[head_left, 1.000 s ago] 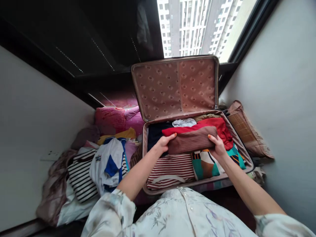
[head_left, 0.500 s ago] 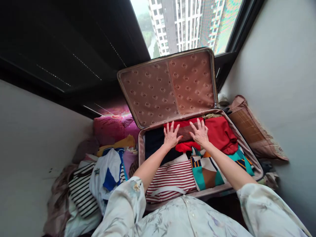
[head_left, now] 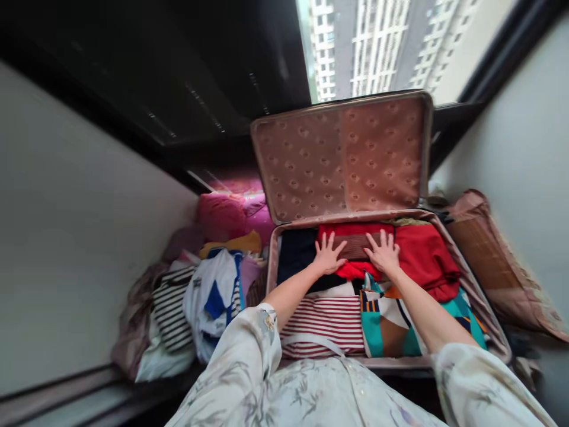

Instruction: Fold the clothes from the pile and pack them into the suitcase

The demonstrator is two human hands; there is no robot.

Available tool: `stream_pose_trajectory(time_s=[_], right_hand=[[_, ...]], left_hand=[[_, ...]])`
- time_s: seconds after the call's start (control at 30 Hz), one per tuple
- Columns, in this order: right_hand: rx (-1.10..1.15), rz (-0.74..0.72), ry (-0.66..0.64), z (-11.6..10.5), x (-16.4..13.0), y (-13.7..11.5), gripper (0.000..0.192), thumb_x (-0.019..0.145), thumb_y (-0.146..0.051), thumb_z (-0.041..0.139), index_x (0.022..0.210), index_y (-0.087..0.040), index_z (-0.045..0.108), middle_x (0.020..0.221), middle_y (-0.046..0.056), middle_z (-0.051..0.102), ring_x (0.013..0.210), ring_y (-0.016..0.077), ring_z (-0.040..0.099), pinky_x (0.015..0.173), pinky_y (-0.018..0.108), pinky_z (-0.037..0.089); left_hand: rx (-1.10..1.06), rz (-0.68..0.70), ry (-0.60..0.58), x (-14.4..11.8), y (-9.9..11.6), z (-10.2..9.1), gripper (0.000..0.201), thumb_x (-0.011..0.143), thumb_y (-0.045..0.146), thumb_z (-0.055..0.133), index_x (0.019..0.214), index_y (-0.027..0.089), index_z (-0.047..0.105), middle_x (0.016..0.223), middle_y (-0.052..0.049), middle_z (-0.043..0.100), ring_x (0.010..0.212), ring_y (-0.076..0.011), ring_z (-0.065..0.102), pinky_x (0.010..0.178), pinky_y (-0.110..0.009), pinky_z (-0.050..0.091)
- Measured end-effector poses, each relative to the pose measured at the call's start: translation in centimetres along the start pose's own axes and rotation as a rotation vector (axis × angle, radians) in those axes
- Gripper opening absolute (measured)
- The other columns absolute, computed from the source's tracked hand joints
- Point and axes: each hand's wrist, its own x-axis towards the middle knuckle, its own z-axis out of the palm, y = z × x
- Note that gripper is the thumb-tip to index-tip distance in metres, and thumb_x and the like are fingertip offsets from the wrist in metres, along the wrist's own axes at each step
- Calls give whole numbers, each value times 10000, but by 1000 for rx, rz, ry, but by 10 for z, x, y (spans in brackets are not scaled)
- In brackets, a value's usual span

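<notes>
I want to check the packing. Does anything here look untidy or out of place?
Inside the suitcase the folded clothes lie neatly under both flat hands. The loose clothes pile left of it, outside the case, is jumbled and unfolded.

Both my arms reach straight forward, forearms bare below pale patterned sleeves. My left hand (head_left: 328, 256) lies palm down, fingers spread wide. My right hand (head_left: 383, 254) lies flat beside it, fingers splayed too, thumbs turned inward.

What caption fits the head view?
Both hands, left hand and right hand, press flat on a brown folded garment inside the open suitcase.
</notes>
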Motion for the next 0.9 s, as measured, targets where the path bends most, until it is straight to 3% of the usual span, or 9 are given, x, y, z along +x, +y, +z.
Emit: stream_pose_trajectory(time_s=[0.1,0.2,0.3,0.4,0.5,0.57,0.67,0.8,0.9], right_hand=[[11,20,141,8,-32,-6,580,1037,-461,352,1583,-272,403,1675,206,210,1518,420,203,1101,617,314],[32,-23,220,19,-73,-10,587,1030,-451,318,1527,-189,485,1631,247,285,1513,411,240,1086,615,340],[96,-40,233,28,-112,-10,621,1005,-483,305,1486,-153,517,1536,265,420,1436,415,381,1037,607,404],[174,-38,242,35,-136,-17,651,971,-531,325,1453,-149,536,1432,260,516,1313,434,499,975,607,454],[279,-90,305,39,-145,-35,667,936,-577,356,1357,-117,590,1331,259,575,1218,437,548,944,613,474],[374,-176,337,39,-147,-54,648,917,-588,384,1284,-108,616,1255,247,608,1158,407,578,941,600,489],[502,-289,325,31,-152,-88,572,916,-573,419,1205,-130,637,1203,217,630,1126,354,604,971,559,509],[652,-308,230,8,-168,-138,503,907,-569,471,1166,-178,656,1253,193,627,1070,306,649,939,506,552],[815,-302,94,-12,-179,-181,497,874,-570,538,1160,-182,660,1219,176,655,950,271,683,882,478,574]], left_hand=[[-131,0,177,-67,-12,2,799,897,469,676,1605,323,337,1727,-113,8,1568,-442,-58,1195,-725,121],[-210,-134,450,-144,-54,-8,644,916,408,648,1518,252,480,1678,-128,202,1556,-357,165,1245,-560,217],[-206,-481,687,-214,-122,-22,522,937,325,605,1436,184,543,1571,-169,365,1482,-311,336,1229,-467,284],[-139,-849,720,-263,-189,-27,651,886,332,696,1460,103,489,1536,-231,387,1427,-373,375,1168,-496,337],[-85,-977,651,-284,-235,-26,774,821,362,773,1483,94,475,1518,-252,411,1362,-420,419,1118,-530,361],[-130,-961,674,-288,-253,-30,602,859,350,718,1402,125,583,1440,-233,504,1304,-398,481,1098,-505,376],[-333,-954,785,-289,-274,-48,293,927,294,590,1117,127,736,1195,-203,657,1166,-335,591,1023,-426,428],[-490,-959,872,-302,-291,-78,346,991,342,454,971,125,723,897,-136,697,882,-256,651,801,-342,483],[-697,-791,977,-320,-281,-87,456,998,514,417,902,158,683,762,-56,636,693,-184,572,662,-288,449]])
